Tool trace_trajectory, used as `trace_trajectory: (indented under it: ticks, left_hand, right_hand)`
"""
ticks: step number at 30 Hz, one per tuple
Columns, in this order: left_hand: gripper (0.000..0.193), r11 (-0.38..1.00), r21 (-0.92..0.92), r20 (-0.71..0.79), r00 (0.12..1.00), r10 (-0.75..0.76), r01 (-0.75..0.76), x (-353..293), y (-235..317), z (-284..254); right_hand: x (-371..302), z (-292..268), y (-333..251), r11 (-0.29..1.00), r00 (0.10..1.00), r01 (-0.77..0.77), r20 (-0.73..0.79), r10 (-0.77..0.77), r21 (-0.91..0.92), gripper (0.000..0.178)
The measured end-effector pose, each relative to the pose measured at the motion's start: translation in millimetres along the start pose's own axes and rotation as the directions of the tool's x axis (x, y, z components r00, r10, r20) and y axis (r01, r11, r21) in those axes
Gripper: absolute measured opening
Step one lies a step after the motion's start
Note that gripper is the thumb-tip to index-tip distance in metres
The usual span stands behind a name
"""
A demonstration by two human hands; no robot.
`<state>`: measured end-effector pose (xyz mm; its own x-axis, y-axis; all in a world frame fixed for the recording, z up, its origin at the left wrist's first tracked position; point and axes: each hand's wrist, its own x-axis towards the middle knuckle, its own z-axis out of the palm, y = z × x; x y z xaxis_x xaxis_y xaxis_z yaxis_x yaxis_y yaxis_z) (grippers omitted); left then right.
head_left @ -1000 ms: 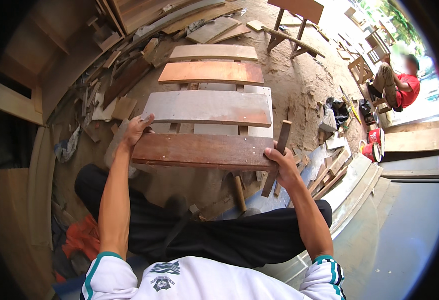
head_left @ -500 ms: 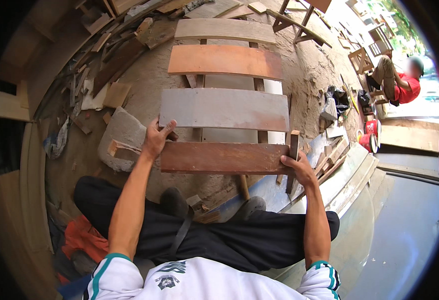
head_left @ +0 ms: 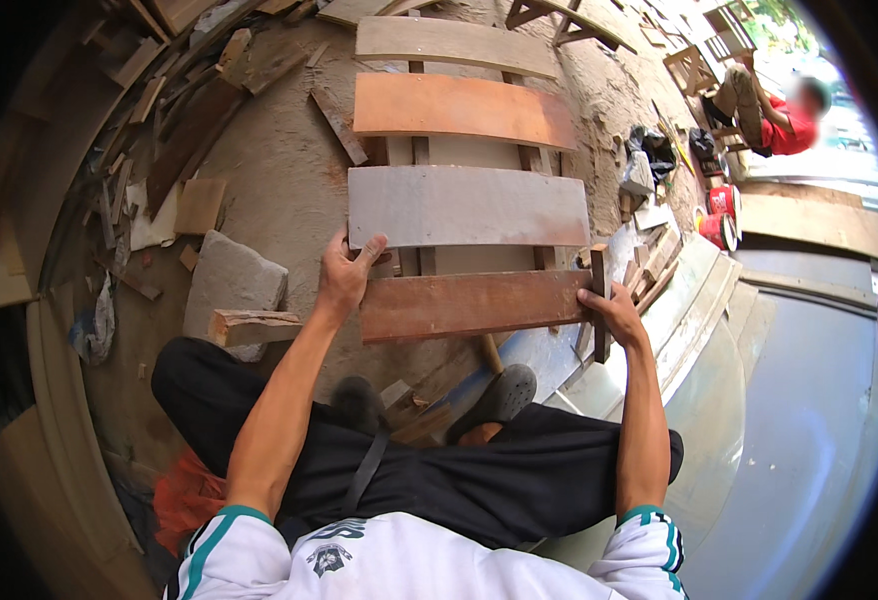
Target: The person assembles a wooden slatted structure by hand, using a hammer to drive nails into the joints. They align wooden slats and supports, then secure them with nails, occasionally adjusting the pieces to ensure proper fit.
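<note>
A slatted wooden frame stretches away in front of me. Its nearest board is a dark brown slat [head_left: 474,304]; beyond it come a greyish-white slat [head_left: 467,205], an orange-brown slat [head_left: 459,108] and a pale wood slat [head_left: 454,45], all set across darker rails. My left hand [head_left: 347,275] is closed at the frame's left side, thumb up by the corner of the greyish slat; its other fingers are partly hidden. At the brown slat's right end, my right hand [head_left: 615,312] grips the frame beside a short dark upright strip [head_left: 600,300], its thumb on the slat.
A stone block [head_left: 234,280] and a wood offcut [head_left: 252,326] lie left of the frame. Scrap wood [head_left: 199,205] litters the ground farther left. Red cans [head_left: 721,215] stand to the right, near a seated person in a red shirt [head_left: 791,125]. Sheet panels [head_left: 809,400] lie at lower right.
The frame has shifted right relative to my body and turned slightly, its brown slat's right end now higher. Both hands have moved with it, still gripping. The surroundings have slid left in view.
</note>
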<state>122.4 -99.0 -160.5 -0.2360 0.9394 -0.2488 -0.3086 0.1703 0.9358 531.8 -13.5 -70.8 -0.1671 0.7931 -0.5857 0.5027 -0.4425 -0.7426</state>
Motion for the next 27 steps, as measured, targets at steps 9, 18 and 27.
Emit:
trace_trajectory:
  ticks: [9,18,27]
  left_hand:
    - [0.059,0.994,0.102,0.003,0.999,-0.038,0.037,20,-7,-5]
    - [0.070,0.945,-0.071,-0.035,0.946,-0.321,0.318,-3,4,0]
    - [0.048,0.867,-0.278,0.198,0.908,-0.370,0.414,-3,-18,-6]
  right_hand:
    - [11,-1,17,0.999,0.992,-0.012,-0.124,0.016,0.033,0.045]
    - [-4,14,5,0.970,0.988,-0.007,-0.154,-0.031,-0.244,0.041]
    - [45,-11,22,0.940,0.966,-0.228,-0.177,0.186,-0.256,0.077]
